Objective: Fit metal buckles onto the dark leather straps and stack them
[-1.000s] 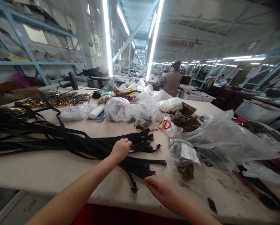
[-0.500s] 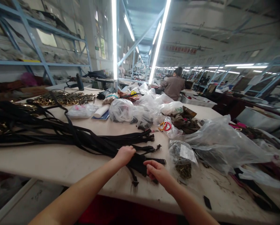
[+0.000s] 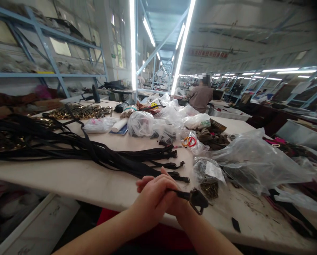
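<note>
Black strap (image 3: 182, 194) — buckle (image 3: 193, 199) out, lower ctr of frame — is in curled-closed L hand (image 3: 155, 193); R hand (image 3: 173, 206) mostly hidden behind, grip unclear. 1 strap's up; other straps (image 3: 113, 157) lie on bench (image 3: 105, 186), mid-left.

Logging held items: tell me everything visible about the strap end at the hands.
The strap end is black and narrow, with a dark, metal-looking buckle and a black tab. It seems raised, jutting rightward from the overlapping left hand and right hand, which hide the rest; which one grips it is unclear.
</note>
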A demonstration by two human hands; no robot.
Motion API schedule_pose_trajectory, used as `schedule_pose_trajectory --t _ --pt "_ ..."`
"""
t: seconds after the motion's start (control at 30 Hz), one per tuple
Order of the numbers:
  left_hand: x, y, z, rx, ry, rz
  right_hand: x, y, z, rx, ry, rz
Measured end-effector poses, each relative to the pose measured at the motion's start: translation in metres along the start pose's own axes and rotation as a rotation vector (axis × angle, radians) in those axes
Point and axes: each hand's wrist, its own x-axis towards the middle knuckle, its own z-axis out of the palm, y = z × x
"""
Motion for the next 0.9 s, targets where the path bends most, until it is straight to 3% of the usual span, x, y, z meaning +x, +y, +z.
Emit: schedule_pose_trajectory --t 0.1,0.17,0.27,0.33,0.5,0.6,0.7,0.8,0.9 --pt "-0.005 0.016 0.006 -0.281 0.228 0.003 0.013 -0.033 -0.004 0.495 0.003 0.1" --pt "-0.003 0.016 0.008 -0.515 0.411 -0.006 0.02 -0.05 -0.01 0.79 0.082 0.149" --pt "0.002 0.011 0.01 -0.927 0.567 -0.163 0.019 -0.066 -0.01 0.855 0.195 0.098" --pt "0.004 0.008 0.008 -1.195 0.561 -0.309 0.013 -0.071 -0.006 0.778 0.213 0.05" --pt "0.001 0.007 -0.006 -1.737 0.417 -0.633 -0.004 -0.074 -0.007 0.562 0.167 -0.043" --pt "-0.003 0.005 -0.006 -1.763 0.412 -0.676 -0.013 -0.081 -0.017 0.349 0.086 -0.047" --pt "-0.006 -0.002 0.004 -1.619 0.427 -0.638 -0.024 -0.093 -0.024 -0.113 0.013 -0.078" --pt "-0.005 -0.007 0.013 -1.519 0.47 -0.589 -0.03 -0.101 -0.025 -0.555 0.164 -0.154" --pt "-0.004 -0.009 0.007 -1.499 0.499 -0.53 -0.02 -0.092 -0.033 -0.562 0.498 -0.194"
